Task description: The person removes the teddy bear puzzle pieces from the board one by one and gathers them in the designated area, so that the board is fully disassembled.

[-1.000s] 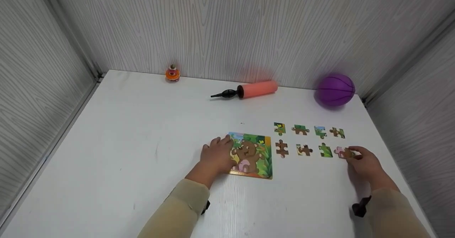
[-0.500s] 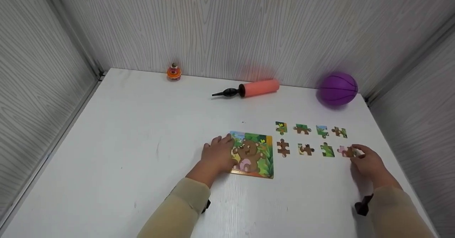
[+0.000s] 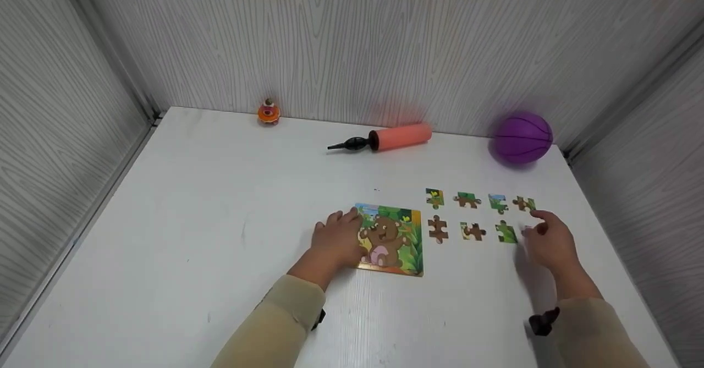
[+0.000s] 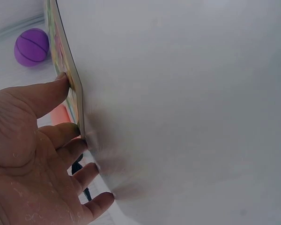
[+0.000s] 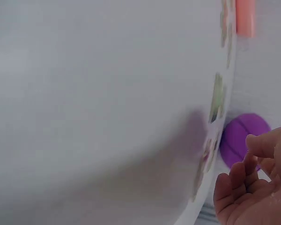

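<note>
A square bear puzzle board [image 3: 391, 241] lies flat on the white table. My left hand [image 3: 336, 240] rests along its left edge; in the left wrist view the thumb touches the board's face, with the other fingers spread along the edge and table. Two rows of loose jigsaw pieces lie right of the board. Over the end of the near row hovers my right hand [image 3: 553, 244], fingers loosely bent, mostly hiding a pink-and-brown piece [image 3: 527, 228]. Its index finger is near a brown-and-green piece [image 3: 524, 203]. Nothing shows between the fingers in the right wrist view [image 5: 257, 183].
At the back of the table lie a coral hand pump [image 3: 401, 137] with a black nozzle and a purple ball [image 3: 522, 138]. A small orange figurine [image 3: 268, 113] stands at the back left. Wood-grain panels wall the table at the back and both sides.
My right hand has left the pink-and-brown piece at the near row's end, rising and shifting left and away from me. My left hand stays on the board.
</note>
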The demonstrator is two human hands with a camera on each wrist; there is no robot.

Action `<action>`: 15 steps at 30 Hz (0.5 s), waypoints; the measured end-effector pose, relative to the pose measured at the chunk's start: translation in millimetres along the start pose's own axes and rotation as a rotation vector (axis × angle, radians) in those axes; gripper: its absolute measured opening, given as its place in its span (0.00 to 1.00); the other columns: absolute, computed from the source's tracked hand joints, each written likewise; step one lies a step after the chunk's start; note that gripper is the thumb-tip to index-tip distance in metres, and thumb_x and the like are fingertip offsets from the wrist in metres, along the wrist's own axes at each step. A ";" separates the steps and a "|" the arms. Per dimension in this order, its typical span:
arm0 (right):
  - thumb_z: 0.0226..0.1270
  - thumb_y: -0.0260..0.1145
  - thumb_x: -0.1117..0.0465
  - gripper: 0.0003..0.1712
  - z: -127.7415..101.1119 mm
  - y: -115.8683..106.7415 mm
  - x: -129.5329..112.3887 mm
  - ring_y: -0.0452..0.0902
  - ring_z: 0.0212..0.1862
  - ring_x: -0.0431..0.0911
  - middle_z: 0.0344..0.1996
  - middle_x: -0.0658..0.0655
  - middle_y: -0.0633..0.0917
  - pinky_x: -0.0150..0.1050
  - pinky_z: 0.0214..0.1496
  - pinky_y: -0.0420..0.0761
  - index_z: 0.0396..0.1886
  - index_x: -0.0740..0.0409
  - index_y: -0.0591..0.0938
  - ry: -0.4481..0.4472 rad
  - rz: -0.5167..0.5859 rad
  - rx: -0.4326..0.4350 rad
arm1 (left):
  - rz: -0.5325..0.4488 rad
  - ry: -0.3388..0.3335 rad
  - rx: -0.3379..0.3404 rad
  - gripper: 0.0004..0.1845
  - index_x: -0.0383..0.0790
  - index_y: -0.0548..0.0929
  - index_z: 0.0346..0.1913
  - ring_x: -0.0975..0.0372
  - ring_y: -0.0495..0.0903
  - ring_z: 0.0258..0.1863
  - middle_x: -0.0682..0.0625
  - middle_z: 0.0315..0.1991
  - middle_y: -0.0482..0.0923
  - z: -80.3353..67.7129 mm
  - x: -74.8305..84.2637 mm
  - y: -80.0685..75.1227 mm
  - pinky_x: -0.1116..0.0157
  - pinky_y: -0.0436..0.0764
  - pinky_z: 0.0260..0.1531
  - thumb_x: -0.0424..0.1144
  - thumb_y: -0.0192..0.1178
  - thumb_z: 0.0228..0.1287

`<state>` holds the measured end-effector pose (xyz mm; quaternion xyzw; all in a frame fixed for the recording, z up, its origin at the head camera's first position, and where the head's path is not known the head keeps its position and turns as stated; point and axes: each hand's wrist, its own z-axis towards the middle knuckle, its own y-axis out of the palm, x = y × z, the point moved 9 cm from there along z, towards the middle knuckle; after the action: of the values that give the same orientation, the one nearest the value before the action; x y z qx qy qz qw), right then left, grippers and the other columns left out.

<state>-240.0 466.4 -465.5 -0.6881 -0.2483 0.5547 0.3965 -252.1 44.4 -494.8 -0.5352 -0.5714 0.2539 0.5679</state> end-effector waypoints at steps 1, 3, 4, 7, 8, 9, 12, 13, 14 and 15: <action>0.72 0.53 0.58 0.28 -1.7 0.5 -10.9 0.69 0.38 0.53 0.43 0.64 0.73 0.41 0.32 0.73 0.69 0.62 0.65 -0.037 0.001 0.008 | 0.000 0.001 0.002 0.41 0.47 0.63 0.72 0.50 0.52 0.72 0.52 0.74 0.53 -0.1 0.4 -0.2 0.45 0.60 0.61 0.54 0.64 0.57; 0.71 0.56 0.59 0.27 -6.6 2.2 -33.9 0.68 0.35 0.51 0.39 0.61 0.74 0.40 0.30 0.72 0.67 0.60 0.67 -0.113 0.017 0.022 | -0.002 0.003 0.009 0.41 0.47 0.64 0.72 0.50 0.52 0.72 0.52 0.74 0.54 -0.2 1.2 -0.6 0.44 0.60 0.61 0.54 0.64 0.57; 0.70 0.57 0.59 0.27 -9.3 4.1 -45.3 0.68 0.34 0.50 0.37 0.61 0.74 0.39 0.29 0.72 0.67 0.60 0.68 -0.142 0.022 0.026 | -0.004 0.003 0.009 0.41 0.46 0.64 0.72 0.50 0.52 0.72 0.52 0.74 0.54 0.0 1.3 -0.3 0.44 0.60 0.61 0.54 0.64 0.57; 0.69 0.60 0.57 0.26 -19.1 13.7 -77.8 0.68 0.33 0.49 0.36 0.59 0.74 0.39 0.29 0.71 0.65 0.57 0.70 -0.212 0.043 0.019 | -0.009 0.003 0.011 0.41 0.46 0.64 0.72 0.50 0.52 0.72 0.52 0.74 0.54 0.5 0.9 0.2 0.44 0.59 0.62 0.54 0.64 0.56; 0.69 0.61 0.56 0.26 -22.4 18.5 -88.0 0.68 0.33 0.49 0.35 0.58 0.75 0.40 0.29 0.72 0.65 0.56 0.71 -0.228 0.050 0.010 | -0.012 0.003 0.013 0.41 0.46 0.64 0.71 0.50 0.53 0.72 0.51 0.74 0.55 0.5 1.0 -0.1 0.44 0.59 0.62 0.53 0.64 0.56; 0.69 0.61 0.56 0.25 -25.8 24.1 -97.6 0.68 0.33 0.49 0.35 0.58 0.75 0.40 0.29 0.72 0.64 0.55 0.71 -0.241 0.051 -0.001 | -0.015 0.004 0.015 0.41 0.45 0.64 0.71 0.50 0.53 0.71 0.51 0.74 0.55 0.6 1.1 -0.2 0.44 0.59 0.62 0.53 0.64 0.56; 0.67 0.64 0.57 0.25 -36.0 42.5 -124.4 0.69 0.35 0.49 0.35 0.56 0.75 0.41 0.31 0.73 0.63 0.52 0.73 -0.282 0.064 -0.042 | -0.023 0.000 0.012 0.41 0.45 0.65 0.71 0.49 0.53 0.71 0.51 0.74 0.55 0.4 1.1 -0.7 0.44 0.59 0.62 0.53 0.65 0.55; 0.66 0.65 0.58 0.25 -39.3 49.4 -132.6 0.69 0.35 0.49 0.35 0.56 0.76 0.41 0.32 0.73 0.62 0.51 0.73 -0.294 0.077 -0.059 | -0.025 0.001 0.013 0.41 0.45 0.65 0.71 0.49 0.53 0.71 0.51 0.74 0.55 0.3 1.3 -0.8 0.44 0.59 0.62 0.53 0.65 0.55; 0.65 0.65 0.58 0.25 -42.6 56.0 -140.4 0.69 0.36 0.48 0.35 0.55 0.76 0.41 0.32 0.74 0.62 0.50 0.74 -0.303 0.089 -0.073 | -0.025 0.002 0.014 0.41 0.44 0.65 0.71 0.49 0.53 0.71 0.51 0.74 0.55 0.2 1.5 -1.1 0.44 0.59 0.62 0.53 0.65 0.55; 0.65 0.66 0.58 0.25 -45.7 62.3 -147.9 0.70 0.36 0.48 0.35 0.55 0.76 0.40 0.32 0.74 0.61 0.50 0.74 -0.314 0.100 -0.084 | -0.024 0.001 0.013 0.41 0.45 0.65 0.71 0.49 0.53 0.71 0.51 0.74 0.55 0.2 1.3 -1.3 0.44 0.59 0.62 0.53 0.65 0.55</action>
<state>-240.8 303.5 -429.6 -0.6206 -0.2956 0.6635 0.2954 -252.4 45.3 -493.3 -0.5248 -0.5758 0.2507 0.5747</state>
